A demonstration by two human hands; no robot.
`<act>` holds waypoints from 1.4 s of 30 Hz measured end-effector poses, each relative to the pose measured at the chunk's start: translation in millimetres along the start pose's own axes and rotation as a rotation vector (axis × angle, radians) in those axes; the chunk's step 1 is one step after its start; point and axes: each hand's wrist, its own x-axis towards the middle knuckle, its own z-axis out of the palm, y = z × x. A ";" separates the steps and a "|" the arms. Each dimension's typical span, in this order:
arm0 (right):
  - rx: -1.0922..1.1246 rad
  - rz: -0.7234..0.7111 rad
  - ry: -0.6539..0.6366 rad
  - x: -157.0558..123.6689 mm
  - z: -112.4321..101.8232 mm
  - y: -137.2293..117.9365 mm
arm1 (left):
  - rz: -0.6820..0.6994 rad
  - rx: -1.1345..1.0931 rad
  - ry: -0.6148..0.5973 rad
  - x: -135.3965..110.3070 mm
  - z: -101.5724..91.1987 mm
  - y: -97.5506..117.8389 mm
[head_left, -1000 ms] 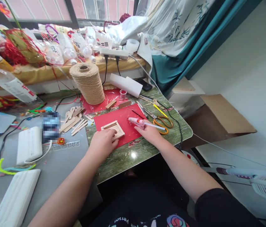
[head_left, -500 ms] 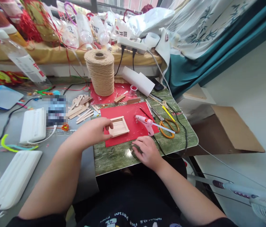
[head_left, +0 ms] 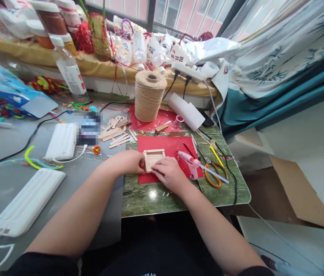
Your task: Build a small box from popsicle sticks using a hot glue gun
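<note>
Green tabletop [head_left: 138, 199] — stick frame [head_left: 152, 157], glue gun [head_left: 191, 165] near, twine spool [head_left: 150, 99] behind

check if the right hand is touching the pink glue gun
Apart: the head view shows red sheet between the right hand and the pink glue gun.

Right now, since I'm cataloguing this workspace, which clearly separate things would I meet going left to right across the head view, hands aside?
Farther white device, loose wooden sticks, wooden stick frame, pink glue gun, cardboard box.
</note>
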 end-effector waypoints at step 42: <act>0.421 0.451 0.363 -53.1 9.8 9.8 | -0.088 -0.180 -0.126 -8.8 -12.4 16.0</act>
